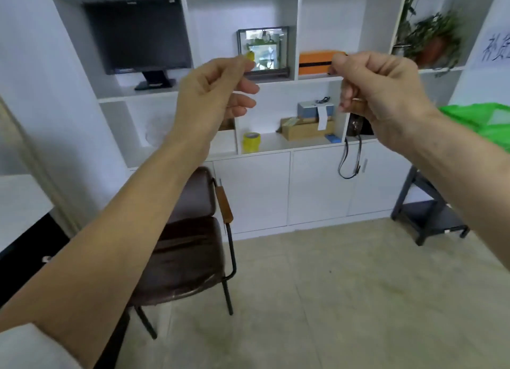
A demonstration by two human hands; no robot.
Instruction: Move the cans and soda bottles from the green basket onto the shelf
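Both my hands are raised in front of the white shelf unit [320, 77]. My left hand [218, 90] pinches a small yellow thing [250, 56] between thumb and forefinger. My right hand [375, 84] has its fingers curled, thumb against forefinger; I see nothing clearly held in it. The green basket [480, 120] shows only as a corner at the right edge, beyond my right forearm. Its inside is hidden. No cans or soda bottles are visible.
The shelf holds a black monitor [138, 37], a glass picture frame [263, 52], an orange box [316, 62], a cardboard box [306, 127], yellow tape [251, 142] and potted plants [433, 40]. A brown chair [187, 247] stands below my left arm. A dark low stand [430, 217] is at right.
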